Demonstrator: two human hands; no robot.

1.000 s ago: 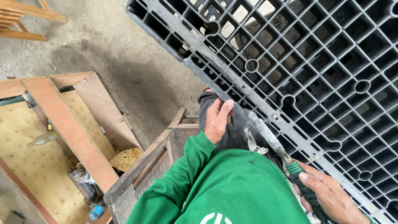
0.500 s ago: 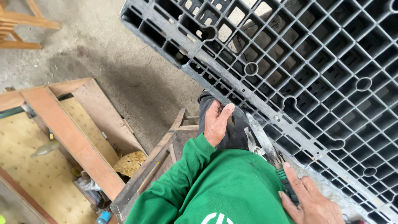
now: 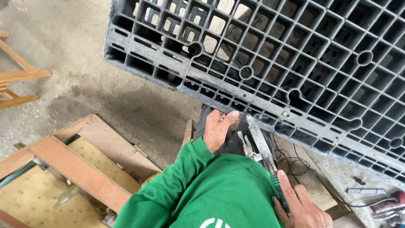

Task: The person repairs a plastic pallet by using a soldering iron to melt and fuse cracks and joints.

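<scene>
I look down past a green sleeve at my two bare hands. My left hand rests on a dark-clothed knee, fingers loosely curled and close together, with something small and metallic pinched near the fingertips; I cannot tell what it is. Those fingertips lie just beside the near edge of a big dark grey plastic pallet, a grid of square openings that fills the far right of the scene and stands tilted above the concrete floor. My right hand, low at the near right, is wrapped tight around the green handle of a long flat metal blade. The blade slants up and away, its tip touching the pallet's near edge just right of my left hand. At the near left lies a wooden frame over yellowish board, with a clear bottle on it. Black wires trail on the floor at the right.
</scene>
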